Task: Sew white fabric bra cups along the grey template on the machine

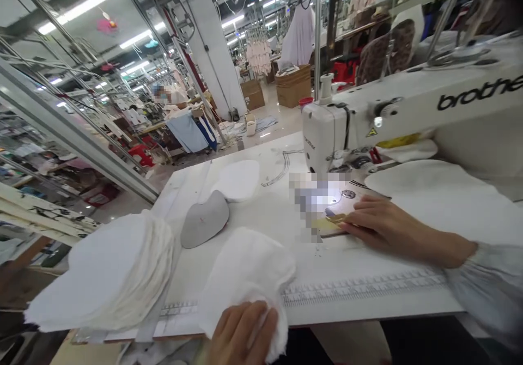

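Observation:
My left hand point(241, 335) is at the table's near edge, fingers closed on a white padded fabric piece point(245, 272) that lies partly on the table. My right hand point(384, 226) rests flat near the needle plate of the white sewing machine point(408, 114), fingers stretched out together and pressing on a small yellowish piece point(329, 224). A grey curved cap-like piece point(204, 219) sits beside the white fabric. A thick stack of white cut pieces point(110, 272) lies at the left.
More white cut pieces point(239, 180) lie farther back, and another white piece point(433, 185) lies under the machine arm. A printed ruler point(359, 286) runs along the table's front edge. Beyond are metal racks, cardboard boxes point(293, 86) and a person point(167, 97) at another station.

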`<action>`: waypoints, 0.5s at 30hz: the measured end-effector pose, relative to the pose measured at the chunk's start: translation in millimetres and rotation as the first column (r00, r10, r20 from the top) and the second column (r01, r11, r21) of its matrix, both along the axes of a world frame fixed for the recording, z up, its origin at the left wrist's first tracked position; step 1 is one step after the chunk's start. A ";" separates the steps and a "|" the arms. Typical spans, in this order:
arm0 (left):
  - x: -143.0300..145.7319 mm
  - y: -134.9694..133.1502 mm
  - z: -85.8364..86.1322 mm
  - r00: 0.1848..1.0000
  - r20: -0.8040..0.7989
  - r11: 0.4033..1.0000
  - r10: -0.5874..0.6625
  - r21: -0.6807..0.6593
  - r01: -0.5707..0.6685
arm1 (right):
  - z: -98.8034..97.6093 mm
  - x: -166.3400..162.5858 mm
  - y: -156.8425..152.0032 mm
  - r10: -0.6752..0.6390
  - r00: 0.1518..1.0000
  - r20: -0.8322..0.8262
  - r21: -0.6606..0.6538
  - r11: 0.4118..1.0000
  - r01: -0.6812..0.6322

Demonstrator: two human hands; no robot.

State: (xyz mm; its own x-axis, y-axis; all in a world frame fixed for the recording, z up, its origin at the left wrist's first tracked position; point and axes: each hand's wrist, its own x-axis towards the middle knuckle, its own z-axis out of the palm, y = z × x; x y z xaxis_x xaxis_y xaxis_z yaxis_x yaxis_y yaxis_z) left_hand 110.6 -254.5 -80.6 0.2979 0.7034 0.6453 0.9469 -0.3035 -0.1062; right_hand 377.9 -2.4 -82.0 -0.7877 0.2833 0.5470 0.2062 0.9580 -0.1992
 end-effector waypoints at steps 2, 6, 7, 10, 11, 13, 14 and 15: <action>-1.5 -2.8 -5.8 1.000 -0.022 1.000 0.010 0.005 -0.009 | 2.0 -0.7 -0.7 -0.006 1.000 0.010 -0.001 1.000 0.006; -6.2 -3.5 -11.3 0.999 -0.046 1.000 0.000 0.023 0.001 | 3.2 -1.5 -1.1 -0.019 1.000 0.003 -0.010 1.000 0.019; -7.0 -2.9 -11.9 0.999 -0.046 1.000 -0.005 0.031 0.006 | 2.9 -1.5 -1.0 -0.021 1.000 0.000 -0.013 1.000 0.021; -6.2 -1.7 -14.5 0.999 -0.042 0.999 -0.022 0.039 0.024 | 1.9 -1.2 -0.5 -0.030 1.000 0.000 -0.021 0.999 0.030; -4.5 -1.8 -15.4 0.999 -0.038 0.999 -0.031 0.039 0.033 | 1.7 -0.9 -0.4 -0.032 0.999 0.006 -0.027 0.999 0.032; -0.1 -2.3 -14.9 0.999 -0.012 0.998 -0.047 0.044 0.047 | 1.2 0.2 -0.3 -0.032 0.999 0.017 -0.041 0.999 0.033; 1.3 -2.4 -12.1 0.999 0.018 0.998 -0.046 0.049 0.045 | 0.7 1.0 -0.4 -0.031 0.999 0.022 -0.047 0.998 0.032; 1.0 -2.1 -6.9 0.998 0.064 0.998 -0.015 0.057 0.011 | -0.3 1.9 -0.3 -0.029 0.999 0.025 -0.055 0.998 0.030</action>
